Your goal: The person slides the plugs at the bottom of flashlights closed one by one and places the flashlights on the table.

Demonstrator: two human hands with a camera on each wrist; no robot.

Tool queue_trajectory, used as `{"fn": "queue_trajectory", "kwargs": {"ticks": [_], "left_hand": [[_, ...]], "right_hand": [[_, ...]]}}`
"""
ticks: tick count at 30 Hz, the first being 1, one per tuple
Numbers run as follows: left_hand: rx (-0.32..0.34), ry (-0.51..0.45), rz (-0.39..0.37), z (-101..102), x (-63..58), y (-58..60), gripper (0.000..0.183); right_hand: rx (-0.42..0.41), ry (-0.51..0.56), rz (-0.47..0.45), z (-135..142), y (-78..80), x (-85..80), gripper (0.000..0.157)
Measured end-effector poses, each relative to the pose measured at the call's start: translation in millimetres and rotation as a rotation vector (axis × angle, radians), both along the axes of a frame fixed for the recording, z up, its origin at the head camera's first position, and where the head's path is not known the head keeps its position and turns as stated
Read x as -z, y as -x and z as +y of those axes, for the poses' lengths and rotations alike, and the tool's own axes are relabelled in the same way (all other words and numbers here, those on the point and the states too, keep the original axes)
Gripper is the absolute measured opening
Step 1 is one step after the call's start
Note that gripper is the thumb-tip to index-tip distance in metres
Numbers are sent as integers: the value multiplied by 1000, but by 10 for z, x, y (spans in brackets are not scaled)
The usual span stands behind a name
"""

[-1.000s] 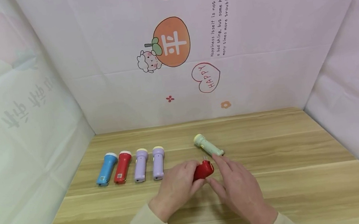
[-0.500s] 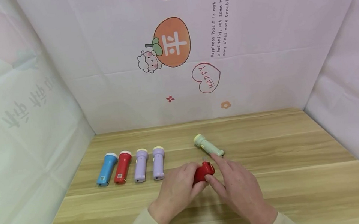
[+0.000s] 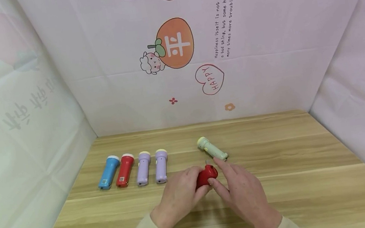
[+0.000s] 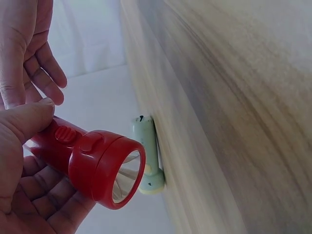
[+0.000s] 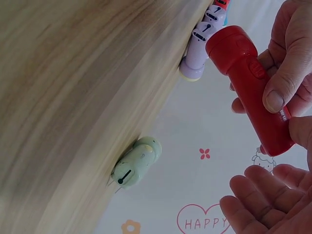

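Observation:
My left hand [image 3: 178, 196] grips a red flashlight [image 3: 204, 177] around its body, just above the tabletop. In the left wrist view the flashlight's clear lens [image 4: 127, 178] faces the camera, and a ridged switch [image 4: 65, 134] shows on its side, near the left thumb. The tail end points toward my right hand [image 3: 245, 194]. In the right wrist view the right thumb [image 5: 301, 130] rests at that tail end, while the other fingers [image 5: 265, 195] lie relaxed and apart from it. A thin metal prong shows at the tail in the head view.
A pale green flashlight [image 3: 214, 150] lies slanted behind the hands. To the left is a row with a blue flashlight [image 3: 108, 172], another red flashlight [image 3: 125, 170] and two lilac flashlights [image 3: 143, 168]. The wooden table [image 3: 287, 146] has white cloth walls [image 3: 258, 61] behind and beside it.
The red flashlight has turned slightly in my left hand; two prongs stood out at its tail earlier, and now only one thin line shows. The right thumb has come onto its tail end.

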State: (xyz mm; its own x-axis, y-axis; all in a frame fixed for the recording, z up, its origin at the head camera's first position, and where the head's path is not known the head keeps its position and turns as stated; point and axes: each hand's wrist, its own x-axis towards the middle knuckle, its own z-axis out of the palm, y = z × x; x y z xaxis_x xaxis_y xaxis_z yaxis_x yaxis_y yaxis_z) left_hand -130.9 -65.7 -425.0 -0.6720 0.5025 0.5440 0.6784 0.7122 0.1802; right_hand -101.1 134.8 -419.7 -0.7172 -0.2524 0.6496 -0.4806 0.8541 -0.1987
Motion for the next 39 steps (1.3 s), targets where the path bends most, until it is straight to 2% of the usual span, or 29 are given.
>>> {"fn": "queue_trajectory", "kwargs": {"ticks": [8, 16, 24, 39], "left_hand": [[-15, -5, 19, 6, -6, -29, 37], [-11, -11, -5, 12, -15, -43, 36], [-7, -21, -15, 15, -22, -62, 37], [-13, -20, -36, 13, -16, -78, 39]], "right_hand": [[-9, 3, 22, -9, -8, 4, 56], [-18, 5, 17, -8, -11, -2, 53], [-55, 20, 63, 6, -5, 7, 51], [-66, 20, 43, -1, -10, 2, 50]]}}
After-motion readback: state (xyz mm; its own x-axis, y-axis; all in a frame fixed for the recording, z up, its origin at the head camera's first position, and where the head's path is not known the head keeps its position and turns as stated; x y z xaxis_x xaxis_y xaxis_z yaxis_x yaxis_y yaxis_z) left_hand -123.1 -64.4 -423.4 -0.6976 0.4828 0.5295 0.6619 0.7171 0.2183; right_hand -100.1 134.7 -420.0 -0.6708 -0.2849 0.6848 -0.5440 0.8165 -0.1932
